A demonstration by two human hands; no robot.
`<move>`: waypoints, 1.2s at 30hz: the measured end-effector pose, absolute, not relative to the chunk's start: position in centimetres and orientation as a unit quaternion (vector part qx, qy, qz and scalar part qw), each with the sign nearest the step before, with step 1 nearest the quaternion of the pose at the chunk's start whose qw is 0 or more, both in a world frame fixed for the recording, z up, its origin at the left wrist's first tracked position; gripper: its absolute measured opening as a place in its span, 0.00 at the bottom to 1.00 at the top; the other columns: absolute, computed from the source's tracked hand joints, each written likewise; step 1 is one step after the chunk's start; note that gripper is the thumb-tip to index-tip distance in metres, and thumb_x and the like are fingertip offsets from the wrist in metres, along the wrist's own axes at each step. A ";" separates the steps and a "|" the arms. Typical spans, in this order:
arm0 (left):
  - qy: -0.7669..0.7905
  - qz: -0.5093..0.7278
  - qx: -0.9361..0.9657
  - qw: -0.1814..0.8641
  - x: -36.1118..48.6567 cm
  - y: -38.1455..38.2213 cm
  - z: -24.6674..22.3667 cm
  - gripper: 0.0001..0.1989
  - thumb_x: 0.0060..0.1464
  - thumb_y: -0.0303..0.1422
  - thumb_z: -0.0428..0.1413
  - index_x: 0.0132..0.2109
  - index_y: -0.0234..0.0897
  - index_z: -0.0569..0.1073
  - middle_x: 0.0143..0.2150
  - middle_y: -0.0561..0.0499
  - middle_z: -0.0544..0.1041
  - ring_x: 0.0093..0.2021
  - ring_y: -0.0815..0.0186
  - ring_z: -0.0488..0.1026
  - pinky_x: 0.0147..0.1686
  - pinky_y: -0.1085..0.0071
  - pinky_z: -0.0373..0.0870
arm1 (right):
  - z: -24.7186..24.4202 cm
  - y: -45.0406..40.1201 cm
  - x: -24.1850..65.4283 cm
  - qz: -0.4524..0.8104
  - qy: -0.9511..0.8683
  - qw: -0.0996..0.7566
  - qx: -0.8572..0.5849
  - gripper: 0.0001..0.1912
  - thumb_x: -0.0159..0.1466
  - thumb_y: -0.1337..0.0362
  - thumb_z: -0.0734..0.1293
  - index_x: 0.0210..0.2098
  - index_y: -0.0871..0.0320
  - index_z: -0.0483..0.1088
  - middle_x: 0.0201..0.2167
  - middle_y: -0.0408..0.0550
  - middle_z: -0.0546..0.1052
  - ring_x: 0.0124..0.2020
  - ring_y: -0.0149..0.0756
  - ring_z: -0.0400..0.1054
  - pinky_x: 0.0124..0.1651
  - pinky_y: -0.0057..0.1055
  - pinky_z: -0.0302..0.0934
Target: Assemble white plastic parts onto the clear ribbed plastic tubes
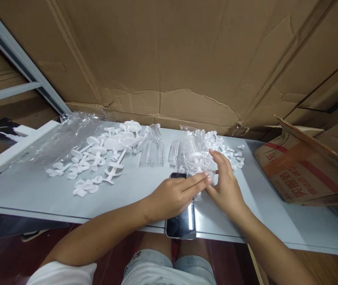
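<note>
A clear plastic bag with white plastic parts inside lies on the grey table in front of me. My left hand reaches over the phone, its fingers held together and their tips pinching the bag's near edge; its thumb is hidden. On the other side, my right hand grips the same edge between thumb and fingers. Beneath my left hand rests a dark-screened phone, partly covered. Beside the bag lie clear ribbed coils like springs, some in small clear bags.
White disc-and-stem parts are heaped to the left, next to a crumpled clear plastic sheet. Small white pegs lie scattered behind my right hand. An open cardboard box stands right; a white power strip is far left.
</note>
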State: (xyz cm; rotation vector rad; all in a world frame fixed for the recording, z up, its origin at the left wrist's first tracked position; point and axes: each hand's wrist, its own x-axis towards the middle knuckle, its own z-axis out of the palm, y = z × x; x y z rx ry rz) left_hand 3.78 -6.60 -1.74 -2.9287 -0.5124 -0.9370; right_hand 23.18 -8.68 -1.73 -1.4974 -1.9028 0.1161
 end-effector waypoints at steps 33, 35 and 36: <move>-0.434 -0.222 -0.859 0.156 1.1 -3.6 -0.3 0.29 0.52 0.18 0.45 0.61 0.37 0.63 0.63 0.52 0.65 0.38 0.66 0.77 0.27 0.70 0.73 | -0.7 -4.2 30.2 0.049 -0.664 0.229 -0.710 0.26 0.63 0.51 0.61 0.56 0.58 0.65 0.50 0.58 0.73 0.44 0.49 0.71 0.46 0.45 0.65; -0.430 -0.222 -0.865 0.132 1.2 -3.5 -0.5 0.29 0.52 0.18 0.46 0.61 0.38 0.63 0.63 0.53 0.65 0.36 0.67 0.77 0.25 0.71 0.72 | -0.9 -4.1 30.9 0.033 -0.647 0.168 -0.743 0.31 0.60 0.47 0.61 0.58 0.57 0.63 0.50 0.60 0.72 0.45 0.52 0.70 0.46 0.46 0.64; -0.428 -0.224 -0.867 0.120 1.2 -3.5 -0.6 0.29 0.52 0.19 0.46 0.61 0.39 0.63 0.63 0.53 0.65 0.36 0.67 0.77 0.25 0.72 0.71 | -1.0 -4.1 30.9 0.032 -0.645 0.146 -0.749 0.33 0.59 0.45 0.62 0.59 0.56 0.62 0.51 0.60 0.70 0.47 0.54 0.69 0.47 0.46 0.63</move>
